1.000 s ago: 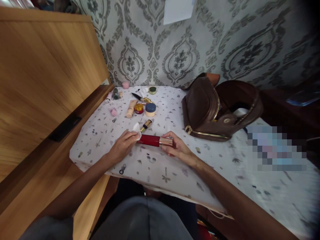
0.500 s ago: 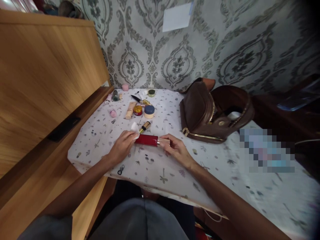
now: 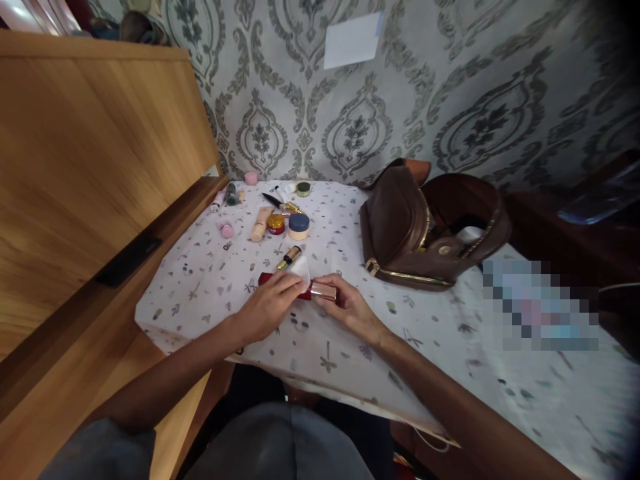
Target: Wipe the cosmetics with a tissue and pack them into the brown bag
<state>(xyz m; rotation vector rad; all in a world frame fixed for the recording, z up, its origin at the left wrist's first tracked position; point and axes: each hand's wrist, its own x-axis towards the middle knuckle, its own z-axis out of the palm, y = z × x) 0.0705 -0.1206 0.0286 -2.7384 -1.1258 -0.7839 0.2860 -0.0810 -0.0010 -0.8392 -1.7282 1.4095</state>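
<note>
A red tube with a rose-gold cap (image 3: 324, 291) lies on the patterned tablecloth (image 3: 350, 333). My right hand (image 3: 347, 309) grips its capped end. My left hand (image 3: 267, 305) holds a small white wipe (image 3: 301, 268) and presses it on the tube's red middle, covering most of it; only the tube's left end (image 3: 264, 279) shows beyond my fingers. A small gold and black lipstick (image 3: 289, 257) lies just behind the wipe.
Several cosmetics lie at the table's far left: a beige tube (image 3: 261, 223), a red-gold jar (image 3: 276, 223), a blue-lidded jar (image 3: 299, 225), a pink pot (image 3: 227, 230). An unzipped brown bag (image 3: 425, 230) sits at the right. A wooden cabinet (image 3: 90, 167) stands at the left.
My left hand slid the wipe rightward along the tube, from its left end to its middle. My right hand stayed on the cap.
</note>
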